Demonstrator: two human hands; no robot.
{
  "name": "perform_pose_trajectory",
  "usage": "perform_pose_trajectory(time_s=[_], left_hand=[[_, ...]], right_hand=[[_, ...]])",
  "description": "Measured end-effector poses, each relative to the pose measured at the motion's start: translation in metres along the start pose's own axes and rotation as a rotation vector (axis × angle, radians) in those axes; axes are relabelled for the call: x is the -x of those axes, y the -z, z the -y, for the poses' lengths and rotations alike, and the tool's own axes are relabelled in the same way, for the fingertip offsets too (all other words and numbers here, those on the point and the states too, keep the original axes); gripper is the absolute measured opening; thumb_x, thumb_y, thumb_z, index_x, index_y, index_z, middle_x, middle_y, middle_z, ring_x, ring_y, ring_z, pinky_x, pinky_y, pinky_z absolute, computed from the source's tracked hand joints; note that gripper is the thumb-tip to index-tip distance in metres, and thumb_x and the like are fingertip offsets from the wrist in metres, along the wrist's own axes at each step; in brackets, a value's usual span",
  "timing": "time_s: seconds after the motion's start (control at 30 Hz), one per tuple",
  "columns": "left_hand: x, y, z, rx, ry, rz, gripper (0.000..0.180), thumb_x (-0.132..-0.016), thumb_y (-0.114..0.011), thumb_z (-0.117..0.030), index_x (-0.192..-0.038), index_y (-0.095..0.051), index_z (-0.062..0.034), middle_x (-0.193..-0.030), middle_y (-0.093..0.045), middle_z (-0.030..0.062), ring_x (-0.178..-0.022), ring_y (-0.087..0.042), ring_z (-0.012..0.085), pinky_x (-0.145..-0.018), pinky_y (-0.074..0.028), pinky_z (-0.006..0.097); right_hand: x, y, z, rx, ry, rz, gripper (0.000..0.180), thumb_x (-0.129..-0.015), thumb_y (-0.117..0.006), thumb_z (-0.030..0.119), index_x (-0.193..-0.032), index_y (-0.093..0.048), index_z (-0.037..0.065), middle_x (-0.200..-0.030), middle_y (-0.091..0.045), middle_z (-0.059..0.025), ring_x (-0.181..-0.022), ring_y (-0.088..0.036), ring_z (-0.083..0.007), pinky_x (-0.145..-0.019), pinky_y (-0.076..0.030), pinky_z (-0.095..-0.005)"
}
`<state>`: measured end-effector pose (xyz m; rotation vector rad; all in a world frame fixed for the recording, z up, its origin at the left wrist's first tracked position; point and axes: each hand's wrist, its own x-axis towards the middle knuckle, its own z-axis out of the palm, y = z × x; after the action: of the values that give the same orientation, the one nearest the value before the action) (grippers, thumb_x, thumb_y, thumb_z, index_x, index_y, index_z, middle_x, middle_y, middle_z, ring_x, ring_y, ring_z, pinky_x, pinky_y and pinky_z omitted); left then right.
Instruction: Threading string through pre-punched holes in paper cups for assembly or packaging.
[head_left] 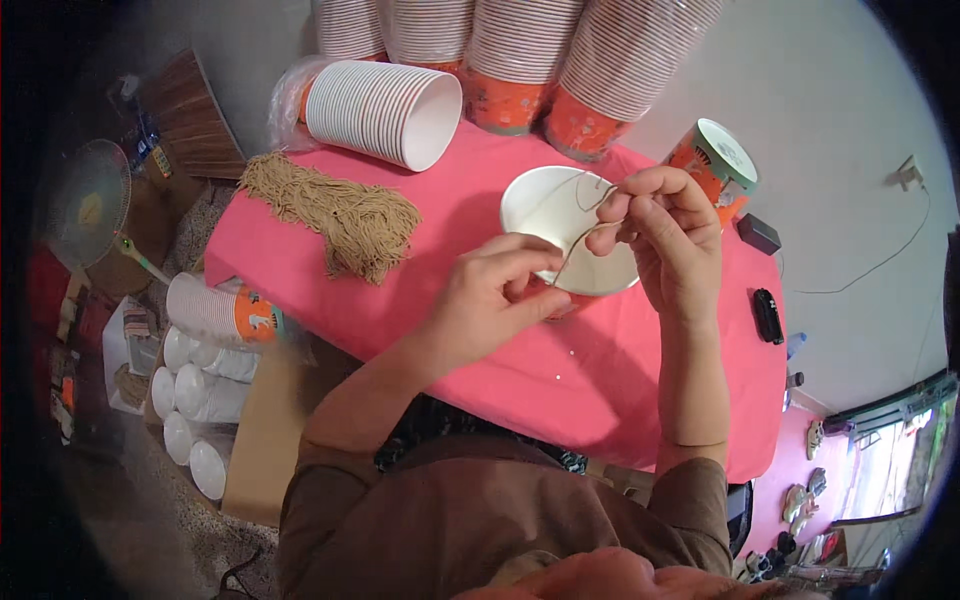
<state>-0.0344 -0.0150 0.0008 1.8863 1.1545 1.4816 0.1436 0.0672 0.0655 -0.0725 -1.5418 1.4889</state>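
A thin brown string [582, 236] runs between my two hands. My left hand [500, 287] is closed, with thumb and forefinger pinched on the string's lower part. Higher and to the right, my right hand [665, 225] pinches the upper part between its fingertips. A loose loop of the string hangs left of the right hand. Below both hands stands an open white paper bucket [522, 205], its orange outside showing low under the left hand. My hands partly cover its mouth, and its bottom is partly hidden.
A bundle of brown strings [340, 215] lies on the pink tablecloth [480, 390]. Behind it, a stack of paper buckets [375, 112] rests sideways. Tall wrapped stacks [520, 60] stand behind. At right are a lidded bucket [715, 165], a dark box [759, 234] and a black object [768, 316].
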Motion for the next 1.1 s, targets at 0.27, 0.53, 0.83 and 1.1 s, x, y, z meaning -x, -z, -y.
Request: perform_pose_trajectory(time_s=[0.27,0.53,0.83,1.1], left_hand=[[0.005,0.011,0.021,0.438,0.199,-0.099,0.014,-0.087,-0.065,-0.002,-0.100,-0.066,0.0042,-0.088,-0.069,0.0044,-0.079,-0.062,0.0071,-0.069,-0.051,0.022],[-0.001,0.007,-0.004,0.009,0.045,-0.058,0.029,-0.083,-0.069,-0.006,-0.108,-0.054,-0.0040,-0.076,-0.067,0.0085,-0.067,-0.064,0.0106,-0.059,-0.051,0.026],[0.001,0.008,-0.001,0.196,0.108,-0.006,0.023,-0.086,-0.065,-0.001,-0.104,-0.051,-0.0014,-0.073,-0.063,0.0035,-0.064,-0.053,0.0030,-0.056,-0.043,0.020],[-0.002,0.012,0.028,-0.312,-0.186,-0.002,0.019,-0.083,-0.063,-0.004,-0.101,-0.062,-0.0006,-0.105,-0.060,0.0150,-0.091,-0.063,0.0304,-0.075,-0.052,0.037]], right_hand=[[0.004,0.017,0.006,0.514,0.016,-0.219,0.012,-0.093,-0.048,-0.001,-0.100,-0.058,-0.001,-0.088,-0.063,-0.0114,-0.065,-0.062,-0.0158,-0.058,-0.049,-0.0246],[0.023,-0.019,0.011,0.401,-0.437,0.126,0.064,-0.082,-0.059,-0.008,-0.140,-0.034,0.006,-0.126,-0.048,-0.0098,-0.081,-0.057,-0.0107,-0.070,-0.050,-0.0248],[0.025,-0.015,-0.003,0.687,-0.318,0.211,0.010,-0.088,-0.060,0.001,-0.096,-0.064,0.000,-0.076,-0.060,-0.0002,-0.066,-0.054,-0.0048,-0.057,-0.044,-0.0208],[0.018,0.014,-0.012,0.972,-0.169,0.206,0.003,-0.083,-0.061,-0.001,-0.085,-0.062,-0.001,-0.077,-0.062,-0.0036,-0.066,-0.056,-0.0099,-0.058,-0.045,-0.0246]])
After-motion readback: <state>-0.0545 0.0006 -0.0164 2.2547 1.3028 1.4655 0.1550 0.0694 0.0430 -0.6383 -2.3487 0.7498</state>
